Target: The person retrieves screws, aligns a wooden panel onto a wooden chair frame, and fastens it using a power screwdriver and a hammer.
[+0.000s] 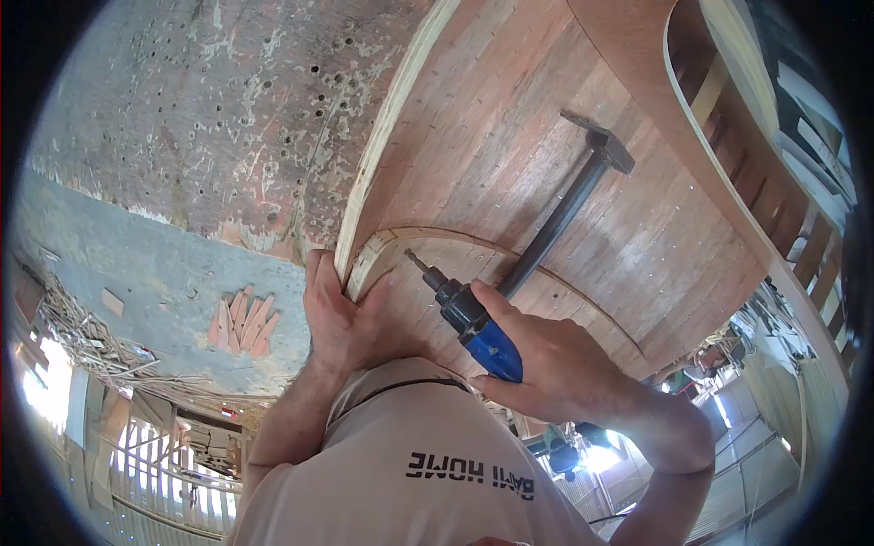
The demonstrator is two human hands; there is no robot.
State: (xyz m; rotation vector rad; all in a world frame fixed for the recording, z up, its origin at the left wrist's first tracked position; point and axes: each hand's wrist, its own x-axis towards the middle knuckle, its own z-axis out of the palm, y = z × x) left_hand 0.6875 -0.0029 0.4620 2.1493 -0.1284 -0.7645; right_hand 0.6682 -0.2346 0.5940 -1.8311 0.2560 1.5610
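Observation:
My right hand (555, 359) is wrapped around a blue and black die grinder (492, 350). Its thin metal bit points up and left, toward the end of a curved wooden strip (382, 238); I cannot tell whether it spins. My left hand (339, 309) grips the lower end of a pale laminated wooden edge (364, 187), fingers on one side and thumb on the other. Beyond the grinder, a hammer (569, 200) with a dark metal handle lies on the planked wooden surface (482, 118). The grinder hides the handle's near end.
Several small wooden wedges (244, 323) lie on a worn grey board (173, 282) at left. A scarred, hole-marked panel (228, 118) rises beyond it. Wood scraps (82, 328) are heaped at far left. A curved wooden rim (719, 150) bounds the right side.

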